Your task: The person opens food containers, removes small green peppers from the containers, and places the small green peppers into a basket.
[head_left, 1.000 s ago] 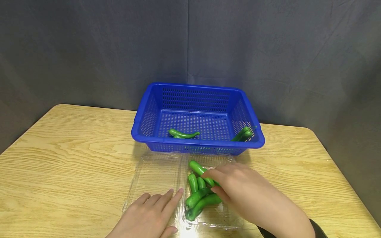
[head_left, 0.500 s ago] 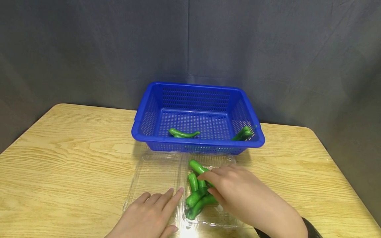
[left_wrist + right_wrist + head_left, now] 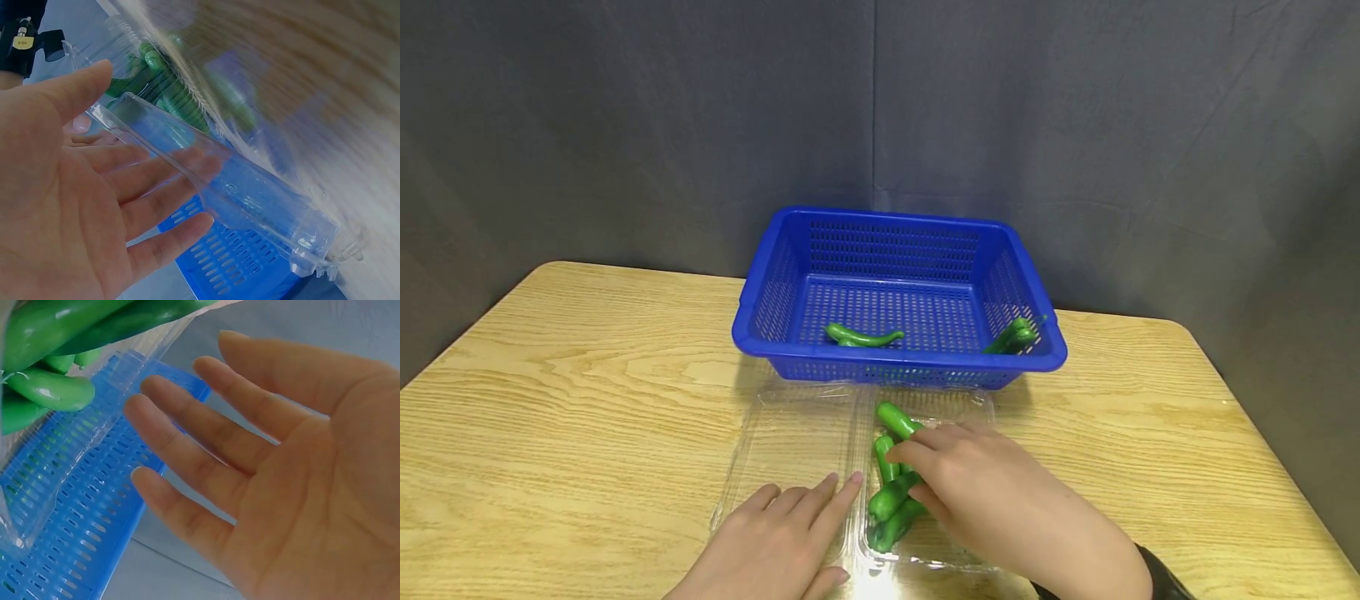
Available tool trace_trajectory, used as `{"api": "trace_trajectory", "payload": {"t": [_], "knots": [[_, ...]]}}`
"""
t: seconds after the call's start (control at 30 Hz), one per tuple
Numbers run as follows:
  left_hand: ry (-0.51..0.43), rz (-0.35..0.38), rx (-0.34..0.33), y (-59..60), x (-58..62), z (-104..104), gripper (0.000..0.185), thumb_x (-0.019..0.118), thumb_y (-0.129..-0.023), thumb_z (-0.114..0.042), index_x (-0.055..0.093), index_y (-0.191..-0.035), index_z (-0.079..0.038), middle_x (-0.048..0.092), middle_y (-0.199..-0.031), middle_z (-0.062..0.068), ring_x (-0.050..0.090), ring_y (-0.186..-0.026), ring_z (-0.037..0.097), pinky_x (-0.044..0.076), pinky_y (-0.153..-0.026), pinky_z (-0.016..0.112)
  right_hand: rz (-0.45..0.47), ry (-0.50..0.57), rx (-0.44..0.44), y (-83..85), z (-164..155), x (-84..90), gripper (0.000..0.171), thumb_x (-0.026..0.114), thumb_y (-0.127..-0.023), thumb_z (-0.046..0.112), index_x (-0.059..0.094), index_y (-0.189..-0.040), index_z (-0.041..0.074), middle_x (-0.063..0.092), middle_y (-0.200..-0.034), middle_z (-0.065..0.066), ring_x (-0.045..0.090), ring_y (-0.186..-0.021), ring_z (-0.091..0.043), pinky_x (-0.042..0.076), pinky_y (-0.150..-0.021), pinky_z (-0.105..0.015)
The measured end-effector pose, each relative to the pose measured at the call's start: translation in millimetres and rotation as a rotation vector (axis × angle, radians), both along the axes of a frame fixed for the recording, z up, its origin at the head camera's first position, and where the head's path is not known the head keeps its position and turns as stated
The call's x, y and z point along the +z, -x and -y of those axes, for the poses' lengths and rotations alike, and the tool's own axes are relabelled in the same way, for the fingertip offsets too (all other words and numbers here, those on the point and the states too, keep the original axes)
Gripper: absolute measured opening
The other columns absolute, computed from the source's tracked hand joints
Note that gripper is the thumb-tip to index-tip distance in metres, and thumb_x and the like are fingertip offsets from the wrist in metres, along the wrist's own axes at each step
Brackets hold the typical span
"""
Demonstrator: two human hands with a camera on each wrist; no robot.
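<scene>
An unfolded clear plastic clamshell box (image 3: 801,433) lies on the table, its two halves side by side. Several green chili peppers (image 3: 891,497) are piled in the right half. My left hand (image 3: 771,537) rests on the left half, fingers straight, index fingertip by the hinge. Over the peppers hovers my right hand (image 3: 988,487), hiding part of the pile in the head view. From the right wrist, its fingers (image 3: 212,431) look loosely bent and spread, with nothing between them; the peppers (image 3: 53,389) lie beyond the fingertips.
Just behind the box stands a blue perforated basket (image 3: 891,357). One chili pepper (image 3: 865,338) lies near its front wall, and more peppers (image 3: 1013,335) lean in its right front corner. Wooden tabletop (image 3: 587,417) extends on both sides; a grey curtain (image 3: 625,150) hangs behind.
My right hand has slid a little to the left over the peppers, covering more of them. The left hand, the box and the basket hold still.
</scene>
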State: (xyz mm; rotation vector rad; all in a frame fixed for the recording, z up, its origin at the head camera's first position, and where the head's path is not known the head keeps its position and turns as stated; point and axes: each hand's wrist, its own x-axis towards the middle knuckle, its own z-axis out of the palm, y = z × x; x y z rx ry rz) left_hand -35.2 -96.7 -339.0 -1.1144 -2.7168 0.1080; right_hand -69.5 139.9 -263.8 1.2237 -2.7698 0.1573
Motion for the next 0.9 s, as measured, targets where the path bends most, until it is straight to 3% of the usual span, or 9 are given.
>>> {"api": "trace_trajectory", "payload": {"t": [0.43, 0.63, 0.9], "knots": [[0.001, 0.02, 0.01, 0.0, 0.4, -0.3, 0.075, 0.06, -0.09, -0.054, 0.045, -0.148, -0.007, 0.062, -0.132, 0.008, 0.065, -0.106, 0.022, 0.053, -0.086, 0.039, 0.045, -0.021, -0.006, -0.8, 1.4, -2.7, 0.037, 0.081, -0.081, 0.015, 0.069, -0.115, 0.014, 0.068, -0.112, 0.004, 0.064, -0.106, -0.016, 0.05, -0.092, -0.04], [0.008, 0.025, -0.002, 0.5, 0.0, -0.3, 0.075, 0.06, -0.091, -0.055, 0.045, -0.148, -0.007, 0.063, -0.131, 0.007, 0.066, -0.106, 0.022, 0.055, -0.084, 0.038, 0.097, -0.06, -0.006, -2.2, 2.5, -4.9, 0.042, 0.081, -0.081, 0.019, 0.067, -0.12, 0.014, 0.067, -0.116, 0.002, 0.062, -0.11, -0.018, 0.049, -0.095, -0.048], [0.009, 0.005, -0.011, 0.9, -1.1, 0.4, 0.075, 0.059, -0.091, -0.055, 0.045, -0.148, -0.007, 0.064, -0.13, 0.007, 0.066, -0.105, 0.021, 0.055, -0.083, 0.038, 0.126, -0.094, -0.005, -7.6, 6.7, -6.2, 0.044, 0.081, -0.082, 0.019, 0.066, -0.123, 0.016, 0.066, -0.114, 0.004, 0.062, -0.111, -0.019, 0.049, -0.095, -0.045]]}}
